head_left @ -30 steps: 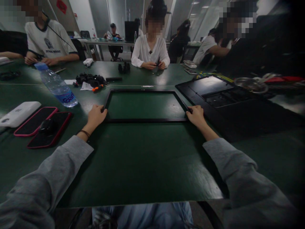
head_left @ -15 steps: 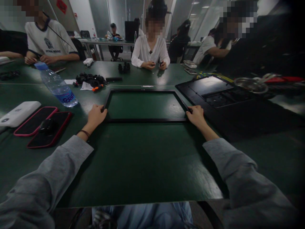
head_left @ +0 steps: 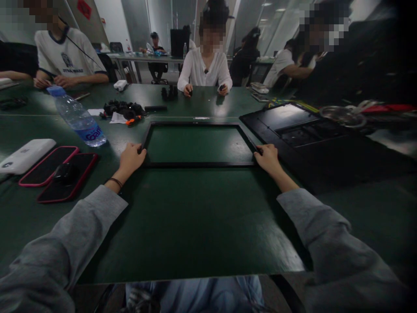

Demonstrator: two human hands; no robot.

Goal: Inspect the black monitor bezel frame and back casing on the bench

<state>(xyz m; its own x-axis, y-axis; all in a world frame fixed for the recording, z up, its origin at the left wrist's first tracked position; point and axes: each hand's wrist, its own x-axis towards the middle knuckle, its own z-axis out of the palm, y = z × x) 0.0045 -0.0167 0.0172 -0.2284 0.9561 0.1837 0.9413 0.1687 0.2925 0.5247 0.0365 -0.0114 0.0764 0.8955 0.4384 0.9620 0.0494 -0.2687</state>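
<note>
While the person opposite has parted hands, my left hand and right hand still pinch the rectangular frame. It's black, open-centred.

Empty black rectangular frame, flat

On my feed, the frame sits over the table, btwn my L hand & R hand. To its R, nr the edge, is the big panel. Far L: power bank, then far phone, then near phone w/ a small case on top. Bottle stands behind the phones; gear pile is R of it, behind the frame's L corner. One person is directly opp. me.
</note>
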